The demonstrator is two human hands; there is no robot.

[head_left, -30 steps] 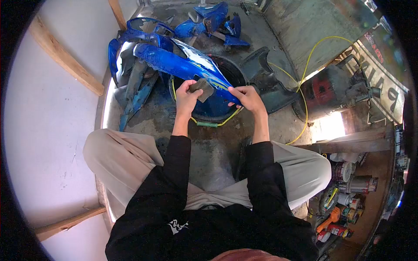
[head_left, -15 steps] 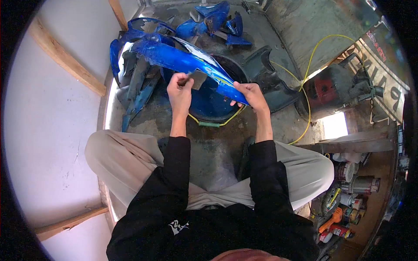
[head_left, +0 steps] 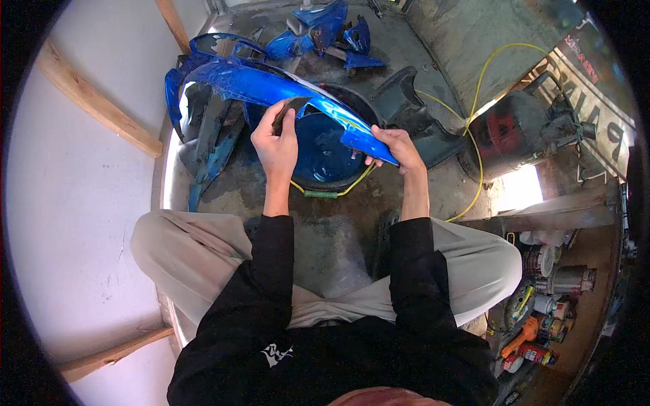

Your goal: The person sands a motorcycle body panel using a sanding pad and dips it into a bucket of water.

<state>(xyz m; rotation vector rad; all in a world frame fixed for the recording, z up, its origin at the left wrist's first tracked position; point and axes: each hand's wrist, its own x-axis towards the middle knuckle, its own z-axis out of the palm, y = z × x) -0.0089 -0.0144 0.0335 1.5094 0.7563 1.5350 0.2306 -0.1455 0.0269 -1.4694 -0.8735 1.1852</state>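
Observation:
A long blue panel with a white and yellow graphic slants over a dark tub of water. My right hand grips its narrow lower end, thumb on top and fingertips underneath. My left hand pinches a dark, thin, bent sheet at the panel's lower edge. Whether the sheet touches the panel is hard to tell. The tub's yellow handle with a green grip hangs at its near side.
More blue panels lie at the back. Dark curved parts sit right of the tub, beside a black and red tank and a yellow hose. Cans fill a shelf at the lower right.
The sheet in my left hand has turned from lying flat to a curved, edge-on pose and moved slightly up and left. The panel's narrow end and my right hand have shifted slightly right.

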